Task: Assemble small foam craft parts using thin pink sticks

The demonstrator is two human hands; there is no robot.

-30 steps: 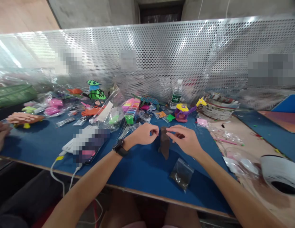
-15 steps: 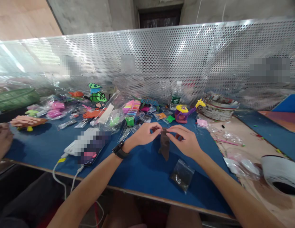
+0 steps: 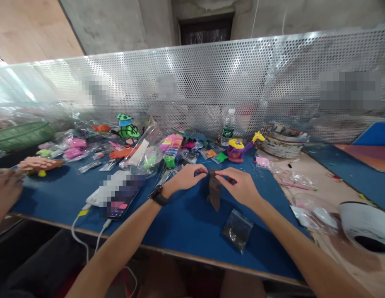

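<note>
brown figure (image 3: 215,193) in from the near edge of the blue desk (image 3: 180,231), right hand (image 3: 242,187) touching its top, left hand (image 3: 186,176) curled just beside it, cannot tell whether either hand's fingers grip

A perforated metal screen (image 3: 201,78) stands behind the blue table (image 3: 186,231), before a grey wall (image 3: 114,25).

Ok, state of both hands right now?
Left hand: curled, beside the brown piece; can't tell whether it holds anything.
Right hand: at the brown piece's upper end; grip can't be told.
</note>
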